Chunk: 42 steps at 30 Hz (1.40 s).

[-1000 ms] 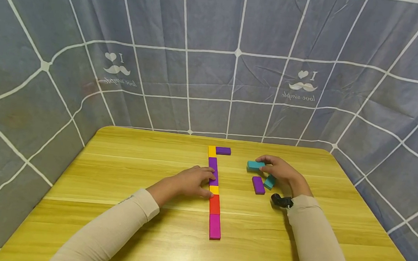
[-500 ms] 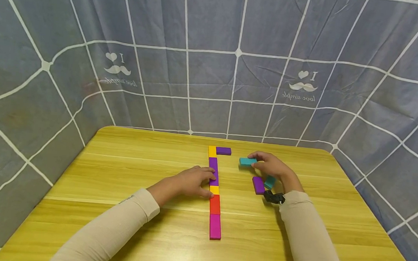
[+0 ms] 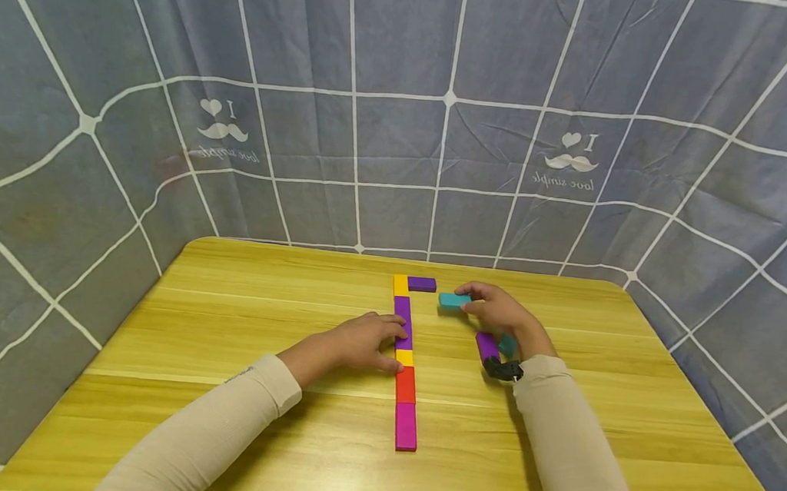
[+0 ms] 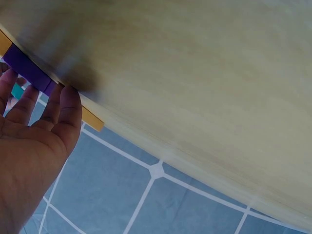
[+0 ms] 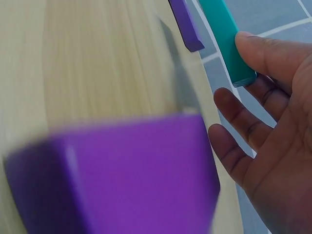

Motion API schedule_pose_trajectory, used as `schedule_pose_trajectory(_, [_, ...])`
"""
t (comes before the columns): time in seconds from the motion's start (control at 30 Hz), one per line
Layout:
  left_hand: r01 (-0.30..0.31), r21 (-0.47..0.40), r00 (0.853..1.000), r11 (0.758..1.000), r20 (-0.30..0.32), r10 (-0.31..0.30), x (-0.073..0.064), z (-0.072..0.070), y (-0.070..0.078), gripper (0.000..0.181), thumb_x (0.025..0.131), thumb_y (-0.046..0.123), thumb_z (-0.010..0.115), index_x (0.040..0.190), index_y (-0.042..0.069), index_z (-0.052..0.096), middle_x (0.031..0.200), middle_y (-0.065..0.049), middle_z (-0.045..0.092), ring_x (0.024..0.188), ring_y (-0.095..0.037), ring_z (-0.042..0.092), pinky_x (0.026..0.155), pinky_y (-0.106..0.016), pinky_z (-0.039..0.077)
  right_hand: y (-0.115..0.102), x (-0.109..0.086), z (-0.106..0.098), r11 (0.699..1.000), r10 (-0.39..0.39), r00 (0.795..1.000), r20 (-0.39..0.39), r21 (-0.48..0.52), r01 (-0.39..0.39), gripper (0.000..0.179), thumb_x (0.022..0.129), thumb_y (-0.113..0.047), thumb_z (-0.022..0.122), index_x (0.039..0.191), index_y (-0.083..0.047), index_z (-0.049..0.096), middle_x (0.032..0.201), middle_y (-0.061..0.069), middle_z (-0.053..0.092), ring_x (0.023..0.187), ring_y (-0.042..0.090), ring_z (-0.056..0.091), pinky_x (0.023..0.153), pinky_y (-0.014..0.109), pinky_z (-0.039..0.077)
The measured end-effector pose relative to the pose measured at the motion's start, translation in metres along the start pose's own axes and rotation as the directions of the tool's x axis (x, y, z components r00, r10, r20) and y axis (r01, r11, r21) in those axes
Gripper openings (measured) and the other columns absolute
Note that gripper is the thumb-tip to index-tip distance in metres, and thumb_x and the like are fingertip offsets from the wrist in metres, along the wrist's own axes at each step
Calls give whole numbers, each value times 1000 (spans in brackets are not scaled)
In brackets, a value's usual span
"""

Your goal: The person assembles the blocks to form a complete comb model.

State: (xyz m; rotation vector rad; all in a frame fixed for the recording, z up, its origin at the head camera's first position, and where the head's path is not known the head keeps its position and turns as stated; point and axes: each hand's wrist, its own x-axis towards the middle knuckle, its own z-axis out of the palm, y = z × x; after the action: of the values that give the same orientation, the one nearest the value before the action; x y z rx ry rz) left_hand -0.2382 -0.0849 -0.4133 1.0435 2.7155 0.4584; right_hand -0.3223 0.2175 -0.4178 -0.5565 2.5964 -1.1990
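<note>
The table [image 3: 321, 463] has a smooth wood-grain top, glossy toward its near edge. Past the far edge, the curtain [image 3: 401, 146] is matt, creased cloth. The teal block [image 3: 453, 302] near that edge and the magenta block [image 3: 405, 427] look smooth; the sleeves [image 3: 202, 423] are matt cloth.

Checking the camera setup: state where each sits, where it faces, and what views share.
Head: worn there, facing forward and down at the table; left hand, right hand, sleeves show.
Left wrist: worn there, facing the block row; left hand shows.
Right wrist: worn there, facing the held teal block; right hand shows.
Head and right wrist share the held teal block.
</note>
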Motion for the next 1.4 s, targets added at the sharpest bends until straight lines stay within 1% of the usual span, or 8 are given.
schedule_pose_trajectory(0.23, [3,-8,1000,1000,5,-3,1,1,-1,58,88,45,72,135,12,60,152,-6,43,140,-29,39,118,-43,24,-5,9,9,999,-10,1000,-2,44,10,30,98,-12,61,127,-4,61,122,20,58,112,34,50,97,44,39])
schedule_pose_trajectory(0.5, [0,-3,1000,1000,11,0,3,2,-1,58,88,46,72,135,14,60,152,-5,44,139,-28,40,117,-42,28,-9,16,20,997,50,999,-12,60,-49,25,98,-13,62,123,-10,64,123,17,58,112,33,50,92,40,39])
schedule_pose_trajectory(0.63, [11,-10,1000,1000,21,-10,3,2,0,58,88,46,72,136,14,60,153,-5,43,140,-28,40,117,-42,28,-9,21,26,998,20,1000,-13,66,-19,26,98,-10,62,124,-5,63,122,16,59,111,32,52,93,39,41])
schedule_pose_trajectory(0.7, [14,-13,1000,1000,23,-14,3,2,0,58,88,46,72,136,14,60,153,-5,43,140,-28,39,117,-42,28,-9,22,29,997,25,1000,-19,72,-23,27,98,-9,61,124,-5,63,122,15,59,110,32,51,93,39,42])
schedule_pose_trajectory(0.9, [7,-8,1000,1000,16,-7,3,2,-1,58,88,46,72,135,14,60,152,-5,44,140,-27,40,117,-43,27,-11,25,38,998,55,998,-16,38,-54,29,99,-11,60,128,-7,62,125,14,57,109,31,49,93,41,42])
schedule_pose_trajectory(1.1, [12,-5,1000,1000,17,-12,3,3,-1,58,89,47,71,135,14,60,152,-5,44,140,-26,39,118,-43,26,-13,27,41,998,55,998,-32,12,-55,28,99,-10,59,127,-7,63,121,14,58,105,30,49,92,42,42])
schedule_pose_trajectory(1.2, [15,-2,1000,1000,18,-15,3,2,-2,58,89,47,71,136,15,60,152,-5,44,140,-26,40,117,-42,27,-15,28,44,999,46,999,-29,5,-46,28,99,-9,59,127,-6,62,122,16,58,108,32,50,96,44,42])
schedule_pose_trajectory(1.4, [6,-1,1000,1000,3,-6,1,2,-2,58,88,46,72,134,13,61,151,-6,45,137,-29,43,114,-41,33,-16,30,49,999,22,999,-30,-25,-23,28,99,-7,58,126,-5,62,133,20,56,121,38,51,107,51,39])
